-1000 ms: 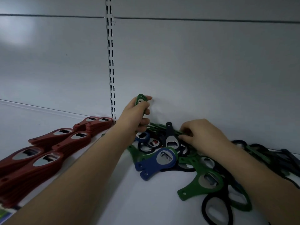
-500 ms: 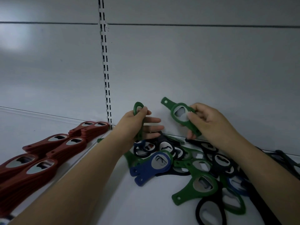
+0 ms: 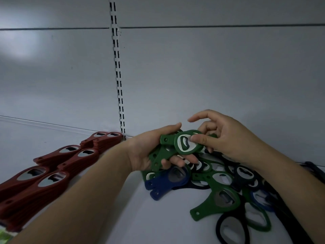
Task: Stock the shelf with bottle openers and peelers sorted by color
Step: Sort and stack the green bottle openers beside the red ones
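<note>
Bottle openers in a mixed pile are my landmark: green, blue and black ones lie tangled on the shelf, and nearest me a loose green opener lies at the pile's front edge. To the left of the pile, well apart, the red openers lie in neat stacked rows, so red looks done.

Just above the pile's far-left side, my hands have come together. Half a second ago my right hand held a green opener up alone, apart from the left; now it lays that green opener onto the green stack gripped in my left hand. The right thumb and fingers pinch the opener's ring, the forefinger lifted free. The left hand's fingers curl around the stack's handles.

I judge that the green bunch has grown by one, and that many greens remain in the pile to be picked out.

Behind the pile rise the grey back panel and its slotted upright.
</note>
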